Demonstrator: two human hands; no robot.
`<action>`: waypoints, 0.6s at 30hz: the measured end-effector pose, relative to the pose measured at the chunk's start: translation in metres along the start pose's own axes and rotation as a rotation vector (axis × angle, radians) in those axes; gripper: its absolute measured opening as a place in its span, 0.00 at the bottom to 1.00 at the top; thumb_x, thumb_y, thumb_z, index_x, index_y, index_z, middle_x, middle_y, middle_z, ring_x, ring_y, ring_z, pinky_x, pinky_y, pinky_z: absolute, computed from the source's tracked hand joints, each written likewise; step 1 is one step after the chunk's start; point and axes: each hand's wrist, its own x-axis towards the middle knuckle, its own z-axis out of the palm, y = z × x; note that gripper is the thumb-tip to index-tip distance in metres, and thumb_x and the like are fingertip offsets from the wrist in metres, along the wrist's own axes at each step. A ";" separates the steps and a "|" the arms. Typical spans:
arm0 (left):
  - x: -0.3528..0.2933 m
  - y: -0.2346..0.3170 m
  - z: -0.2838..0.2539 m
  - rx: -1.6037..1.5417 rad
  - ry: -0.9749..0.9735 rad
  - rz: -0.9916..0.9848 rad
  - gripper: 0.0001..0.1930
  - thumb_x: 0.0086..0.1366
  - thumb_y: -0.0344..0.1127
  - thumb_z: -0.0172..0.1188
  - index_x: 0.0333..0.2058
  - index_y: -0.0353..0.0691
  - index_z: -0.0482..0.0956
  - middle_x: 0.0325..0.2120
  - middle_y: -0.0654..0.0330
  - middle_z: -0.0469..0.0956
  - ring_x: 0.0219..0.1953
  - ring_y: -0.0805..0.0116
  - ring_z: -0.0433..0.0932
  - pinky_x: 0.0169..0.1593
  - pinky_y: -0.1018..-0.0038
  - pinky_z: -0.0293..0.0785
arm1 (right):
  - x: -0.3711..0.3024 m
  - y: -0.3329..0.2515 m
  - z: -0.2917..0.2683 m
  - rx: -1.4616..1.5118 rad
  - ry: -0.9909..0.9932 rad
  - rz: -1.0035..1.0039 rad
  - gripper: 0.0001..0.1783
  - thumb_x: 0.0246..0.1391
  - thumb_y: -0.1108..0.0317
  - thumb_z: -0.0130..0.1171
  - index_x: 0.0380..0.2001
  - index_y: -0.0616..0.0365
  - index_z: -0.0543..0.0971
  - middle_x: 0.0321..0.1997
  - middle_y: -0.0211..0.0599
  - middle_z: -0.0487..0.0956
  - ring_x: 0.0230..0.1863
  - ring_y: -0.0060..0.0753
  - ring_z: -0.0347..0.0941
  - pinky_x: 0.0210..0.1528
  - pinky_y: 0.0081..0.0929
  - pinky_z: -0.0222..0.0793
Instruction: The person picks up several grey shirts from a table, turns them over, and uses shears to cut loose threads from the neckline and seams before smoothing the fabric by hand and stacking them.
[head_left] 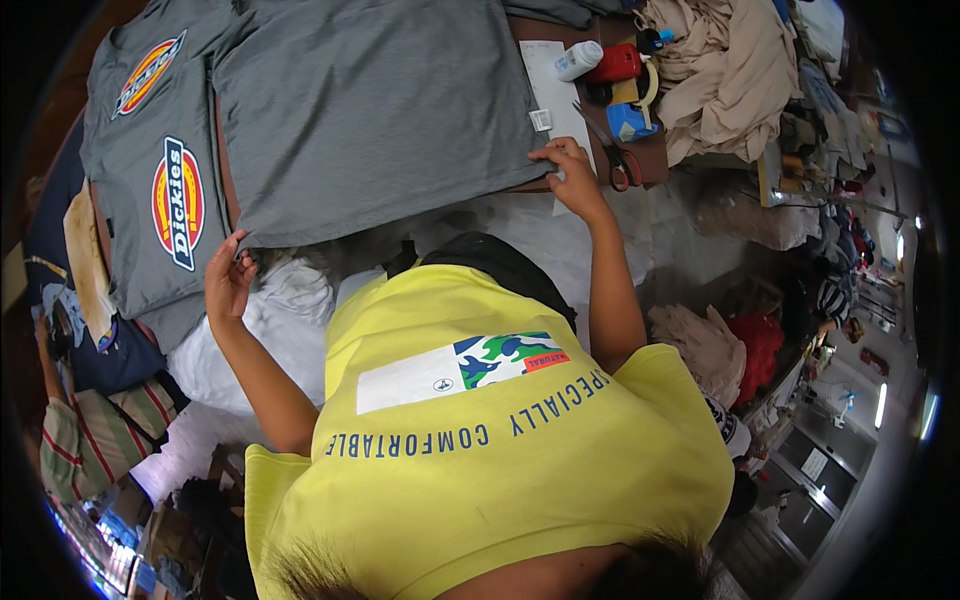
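A plain dark grey shirt lies spread flat on the brown table, its bottom hem toward me. My left hand is closed in a pinch at the hem's left corner. At the right corner, my right hand grips the cloth between thumb and fingers. A small white label shows on the shirt's right side edge, just above my right hand. Left of it lie more grey shirts with red and yellow printed badges. The plain shirt's upper end runs out of view.
Scissors with red and black handles lie right of my right hand. Beyond them are a blue tape dispenser, a white bottle and a red container. Beige cloth is heaped at the right. Another person's striped clothing shows at left.
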 end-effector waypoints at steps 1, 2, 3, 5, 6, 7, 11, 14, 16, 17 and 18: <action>0.004 0.001 -0.007 -0.054 -0.031 0.006 0.15 0.62 0.31 0.50 0.46 0.31 0.68 0.22 0.65 0.71 0.21 0.81 0.71 0.26 0.83 0.73 | 0.005 0.004 0.002 0.047 -0.004 0.038 0.14 0.39 0.80 0.57 0.33 0.56 0.76 0.39 0.34 0.70 0.40 0.29 0.67 0.40 0.23 0.63; 0.009 0.001 -0.016 -0.108 -0.060 0.014 0.16 0.62 0.31 0.50 0.47 0.30 0.68 0.22 0.64 0.72 0.22 0.81 0.72 0.27 0.83 0.74 | 0.011 0.006 -0.001 0.141 -0.016 0.038 0.12 0.39 0.79 0.57 0.32 0.57 0.76 0.37 0.33 0.70 0.38 0.28 0.67 0.39 0.23 0.63; 0.021 -0.001 -0.037 -0.321 -0.240 0.011 0.15 0.62 0.28 0.48 0.48 0.29 0.67 0.28 0.58 0.75 0.28 0.75 0.76 0.35 0.79 0.77 | 0.018 0.009 -0.006 0.236 -0.029 0.037 0.11 0.40 0.78 0.57 0.31 0.58 0.76 0.35 0.32 0.71 0.37 0.27 0.68 0.38 0.22 0.64; 0.037 -0.004 -0.043 -0.531 -0.203 0.036 0.15 0.62 0.25 0.47 0.48 0.27 0.65 0.36 0.50 0.74 0.39 0.67 0.75 0.44 0.72 0.75 | 0.034 0.009 -0.009 0.464 -0.045 0.182 0.07 0.42 0.75 0.58 0.30 0.59 0.75 0.27 0.30 0.73 0.31 0.23 0.68 0.36 0.20 0.63; 0.046 -0.004 -0.044 -0.634 -0.182 0.052 0.16 0.61 0.23 0.46 0.48 0.27 0.65 0.40 0.46 0.73 0.45 0.63 0.74 0.49 0.69 0.74 | 0.043 0.010 -0.005 0.501 0.015 0.222 0.07 0.43 0.74 0.58 0.29 0.59 0.74 0.26 0.30 0.73 0.30 0.22 0.67 0.35 0.19 0.63; 0.062 -0.010 -0.057 -0.703 0.024 0.035 0.17 0.60 0.19 0.45 0.49 0.24 0.61 0.47 0.40 0.68 0.51 0.54 0.69 0.56 0.63 0.66 | 0.055 0.012 0.000 0.538 0.070 0.257 0.07 0.43 0.73 0.59 0.29 0.60 0.74 0.25 0.30 0.73 0.29 0.20 0.66 0.35 0.18 0.62; 0.058 -0.008 0.002 -0.524 0.093 0.118 0.17 0.60 0.23 0.48 0.49 0.25 0.62 0.51 0.42 0.63 0.55 0.53 0.64 0.56 0.63 0.64 | 0.074 0.005 0.027 0.152 0.483 0.164 0.13 0.44 0.73 0.57 0.36 0.60 0.72 0.36 0.40 0.72 0.39 0.34 0.68 0.41 0.28 0.63; 0.040 -0.018 0.051 -0.006 0.492 0.463 0.18 0.58 0.24 0.50 0.49 0.31 0.64 0.49 0.49 0.67 0.50 0.58 0.68 0.51 0.69 0.68 | 0.070 -0.039 0.037 -0.135 0.541 -0.082 0.15 0.45 0.73 0.53 0.40 0.60 0.70 0.43 0.44 0.70 0.49 0.47 0.64 0.51 0.41 0.58; 0.030 -0.033 0.090 0.542 0.425 0.812 0.17 0.57 0.25 0.50 0.47 0.35 0.69 0.45 0.53 0.71 0.47 0.66 0.70 0.50 0.75 0.65 | 0.064 -0.067 0.057 -0.038 0.364 -0.233 0.19 0.47 0.70 0.53 0.45 0.58 0.69 0.48 0.43 0.69 0.53 0.45 0.63 0.55 0.40 0.54; 0.026 -0.038 0.107 0.812 0.283 0.868 0.18 0.58 0.27 0.50 0.49 0.37 0.68 0.49 0.54 0.68 0.51 0.61 0.67 0.54 0.70 0.61 | 0.061 -0.080 0.069 0.000 0.258 -0.322 0.21 0.49 0.67 0.53 0.48 0.57 0.69 0.52 0.42 0.68 0.56 0.44 0.61 0.57 0.40 0.52; 0.024 -0.045 0.124 1.046 0.126 0.952 0.19 0.59 0.30 0.50 0.51 0.39 0.67 0.53 0.55 0.66 0.55 0.57 0.64 0.57 0.65 0.57 | 0.058 -0.094 0.080 -0.101 0.164 -0.422 0.24 0.50 0.62 0.51 0.52 0.56 0.66 0.56 0.40 0.65 0.59 0.42 0.57 0.59 0.39 0.50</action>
